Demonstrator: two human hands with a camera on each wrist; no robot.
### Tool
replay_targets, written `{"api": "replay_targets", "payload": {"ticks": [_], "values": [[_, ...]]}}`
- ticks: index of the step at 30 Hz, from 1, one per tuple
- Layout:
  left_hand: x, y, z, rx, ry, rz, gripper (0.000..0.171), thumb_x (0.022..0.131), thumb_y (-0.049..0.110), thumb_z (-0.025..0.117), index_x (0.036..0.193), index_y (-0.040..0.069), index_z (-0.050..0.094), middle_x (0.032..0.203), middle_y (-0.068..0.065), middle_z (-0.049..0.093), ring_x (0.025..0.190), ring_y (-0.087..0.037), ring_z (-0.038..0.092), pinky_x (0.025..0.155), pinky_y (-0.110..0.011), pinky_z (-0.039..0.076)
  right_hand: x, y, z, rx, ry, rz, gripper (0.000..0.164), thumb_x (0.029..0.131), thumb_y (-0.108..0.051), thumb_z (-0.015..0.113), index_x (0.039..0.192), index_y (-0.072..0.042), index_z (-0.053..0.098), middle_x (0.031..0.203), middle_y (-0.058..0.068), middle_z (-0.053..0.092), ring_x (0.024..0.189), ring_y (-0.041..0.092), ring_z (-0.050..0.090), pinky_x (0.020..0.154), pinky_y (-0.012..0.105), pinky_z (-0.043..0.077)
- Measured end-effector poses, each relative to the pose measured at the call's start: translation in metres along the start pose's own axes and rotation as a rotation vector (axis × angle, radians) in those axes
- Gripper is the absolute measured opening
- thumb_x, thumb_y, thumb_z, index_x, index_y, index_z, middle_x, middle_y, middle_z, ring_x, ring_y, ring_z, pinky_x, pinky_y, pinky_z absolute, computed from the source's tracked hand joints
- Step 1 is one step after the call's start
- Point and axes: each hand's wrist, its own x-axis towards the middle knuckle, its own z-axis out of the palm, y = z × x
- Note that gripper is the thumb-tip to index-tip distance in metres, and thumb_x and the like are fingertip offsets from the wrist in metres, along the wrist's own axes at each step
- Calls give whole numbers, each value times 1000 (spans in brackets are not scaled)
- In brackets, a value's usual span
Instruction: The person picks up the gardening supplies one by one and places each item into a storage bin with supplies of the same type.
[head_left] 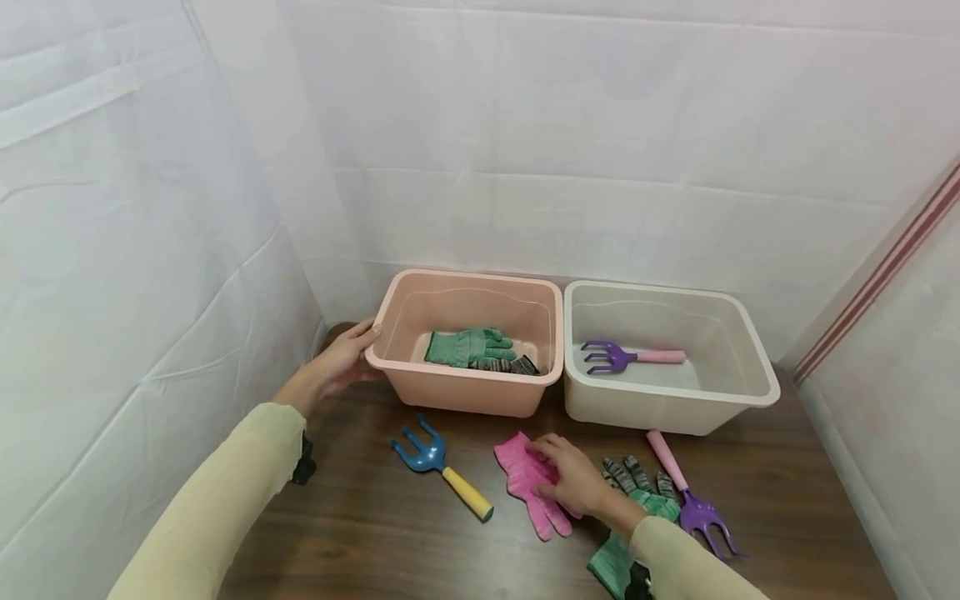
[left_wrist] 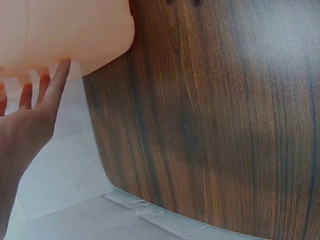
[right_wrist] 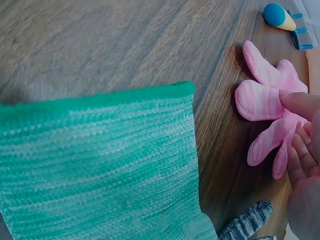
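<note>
My right hand (head_left: 573, 479) is over a pink knitted glove (head_left: 522, 468) on the table, its thumb and fingers pinching the fabric. In the right wrist view the thumb lies against the glove (right_wrist: 260, 100), whose fingers spread toward the camera. My left hand (head_left: 341, 362) touches the left end of a peach plastic bin (head_left: 465, 392); the left wrist view shows nearly straight fingers (left_wrist: 59, 82) against its outer wall. Inside that bin lie a green glove (head_left: 457, 346) and dark striped glove fingers (head_left: 495, 365).
A cream bin (head_left: 637, 408) beside the peach one holds a purple hand fork (head_left: 615, 357) with a pink handle. On the table lie a blue hand fork (head_left: 431, 456) with a yellow handle, a green glove (head_left: 611, 562) under the right forearm, and another purple fork (head_left: 697, 512).
</note>
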Motion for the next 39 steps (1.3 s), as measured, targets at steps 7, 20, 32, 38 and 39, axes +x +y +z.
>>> {"api": "replay_targets", "payload": {"ticks": [7, 20, 32, 38, 39], "values": [[1, -5, -1, -13, 4, -3, 65, 117, 35, 40, 172, 17, 10, 174, -23, 18, 157, -45, 24, 117, -73, 31, 1, -2, 4, -36, 12, -43, 49, 88, -17, 89, 133, -13, 68, 128, 0, 62, 114, 17, 61, 101, 45, 56], [2, -2, -1, -10, 5, 13, 66, 117, 35, 40, 172, 17, 10, 174, -21, 18, 157, -44, 24, 118, -74, 29, 5, -7, 5, -29, 33, -23, 33, 92, -14, 84, 123, -16, 72, 116, -4, 65, 103, 15, 61, 93, 41, 57], [0, -1, 0, -1, 6, -2, 65, 117, 35, 40, 172, 18, 10, 174, -20, 18, 158, -43, 23, 118, -72, 32, 3, -4, 0, 91, 85, -62, 30, 87, -3, 87, 105, -20, 69, 95, -8, 64, 86, 11, 60, 74, 28, 56], [1, -2, -1, -13, 5, -3, 65, 117, 35, 40, 172, 18, 10, 174, -20, 18, 158, -42, 23, 118, -73, 29, 7, 0, -3, 105, 81, -85, 24, 89, -3, 85, 101, -18, 70, 93, -8, 64, 84, 11, 61, 74, 28, 56], [2, -2, -1, -16, 5, -2, 65, 117, 34, 40, 172, 18, 10, 174, -21, 18, 158, -42, 23, 119, -73, 28, 7, 0, -3, 104, 79, -87, 23, 89, -3, 84, 100, -18, 70, 92, -8, 65, 84, 11, 61, 74, 28, 56]]}}
